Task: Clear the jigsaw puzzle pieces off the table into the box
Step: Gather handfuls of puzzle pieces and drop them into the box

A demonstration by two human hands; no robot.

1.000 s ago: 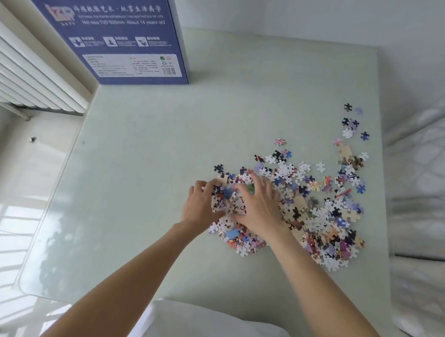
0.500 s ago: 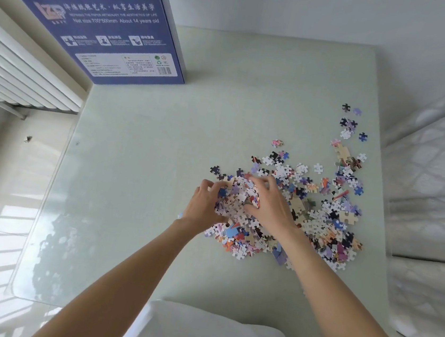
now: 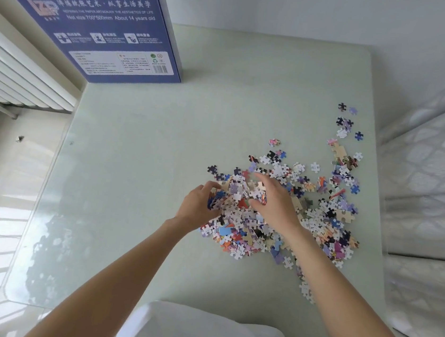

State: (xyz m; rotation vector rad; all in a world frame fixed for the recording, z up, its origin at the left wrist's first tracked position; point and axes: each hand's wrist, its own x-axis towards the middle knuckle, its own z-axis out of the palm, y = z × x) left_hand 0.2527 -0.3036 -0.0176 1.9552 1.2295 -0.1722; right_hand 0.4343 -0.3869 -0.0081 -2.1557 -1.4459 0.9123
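While your left hand [image 3: 198, 204] and right hand [image 3: 275, 202] cup a clump of puzzle pieces [image 3: 243, 195] w/ curled fingers, blue box [image 3: 94, 15] stands far-left on table [image 3: 162, 147].

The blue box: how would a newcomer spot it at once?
Start at the pale green table and go to its far left corner, by the white radiator. The blue box stands there: large, white-lettered, barcoded, far bigger than the puzzle pieces.

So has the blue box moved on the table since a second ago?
Cannot tell: the blue box looks shifted only with the camera, its corner still meeting the table edge.
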